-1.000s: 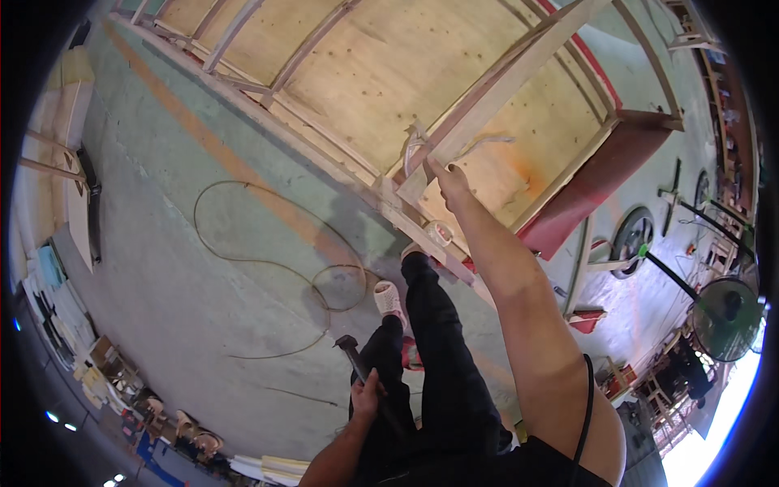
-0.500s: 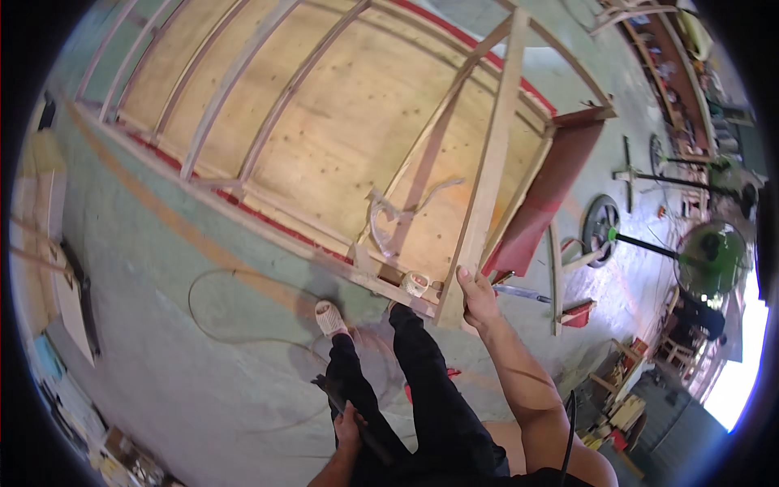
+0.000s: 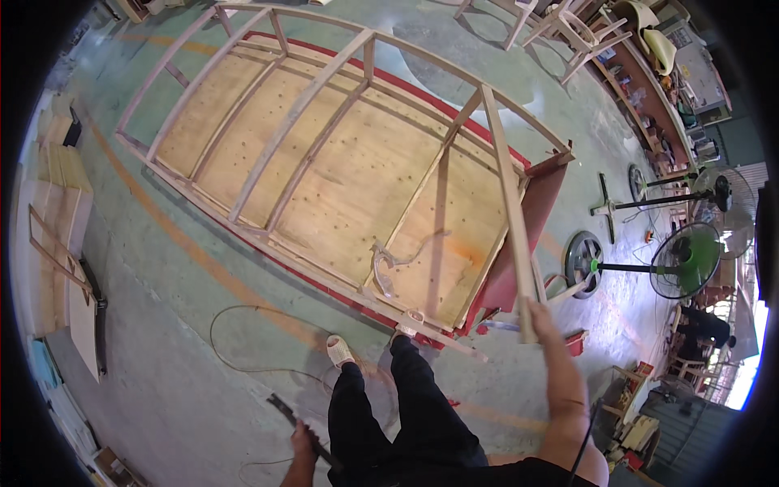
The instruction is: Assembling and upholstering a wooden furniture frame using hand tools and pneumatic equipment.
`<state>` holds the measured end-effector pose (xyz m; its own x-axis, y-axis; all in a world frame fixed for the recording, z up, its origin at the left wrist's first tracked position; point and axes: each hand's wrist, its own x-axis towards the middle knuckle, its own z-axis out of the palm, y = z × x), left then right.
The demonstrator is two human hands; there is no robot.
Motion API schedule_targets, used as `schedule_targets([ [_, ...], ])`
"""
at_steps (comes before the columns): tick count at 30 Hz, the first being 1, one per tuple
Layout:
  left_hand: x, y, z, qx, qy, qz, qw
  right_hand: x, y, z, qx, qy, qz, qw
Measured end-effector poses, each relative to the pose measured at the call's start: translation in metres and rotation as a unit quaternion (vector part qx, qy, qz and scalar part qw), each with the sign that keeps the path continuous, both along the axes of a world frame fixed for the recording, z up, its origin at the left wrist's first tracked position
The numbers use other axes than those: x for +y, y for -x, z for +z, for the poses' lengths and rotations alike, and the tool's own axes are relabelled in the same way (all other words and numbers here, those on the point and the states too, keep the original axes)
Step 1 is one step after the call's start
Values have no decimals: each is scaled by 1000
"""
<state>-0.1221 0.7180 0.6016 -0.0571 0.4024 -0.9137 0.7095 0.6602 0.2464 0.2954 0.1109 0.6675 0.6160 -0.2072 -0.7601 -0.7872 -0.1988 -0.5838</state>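
Note:
My right hand (image 3: 544, 321) is closed round the near end of a long pale wooden slat (image 3: 510, 195). From there the slat runs away over the right part of a large wooden frame (image 3: 300, 109); its far end meets the frame's raised far rail. Low on the left, my left hand (image 3: 303, 443) grips a long, narrow dark tool (image 3: 284, 408) beside my left leg, apart from the frame. The tool's exact kind does not show. Inside the frame, a torn translucent strip (image 3: 381, 272) lies on the plywood panel (image 3: 349, 191).
Red material (image 3: 519, 243) covers the frame's right end. Two standing fans (image 3: 686, 260) are at the right, with a round base near the frame. A thin hose (image 3: 213, 337) loops across the floor by my feet. Stacked boards (image 3: 61, 203) stand at the far left.
My right hand has swung the slat's near end to the right, away from the frame's near corner. My left hand has moved left with the dark tool. The view now takes in more of the frame.

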Motion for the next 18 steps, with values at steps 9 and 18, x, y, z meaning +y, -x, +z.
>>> schedule_targets([
  [9,75,74,123,123,-9,-47,991,-67,-33,80,-60,153,101,981],
  [18,100,74,163,124,-31,-202,971,29,-28,82,66,328,233,913],
])
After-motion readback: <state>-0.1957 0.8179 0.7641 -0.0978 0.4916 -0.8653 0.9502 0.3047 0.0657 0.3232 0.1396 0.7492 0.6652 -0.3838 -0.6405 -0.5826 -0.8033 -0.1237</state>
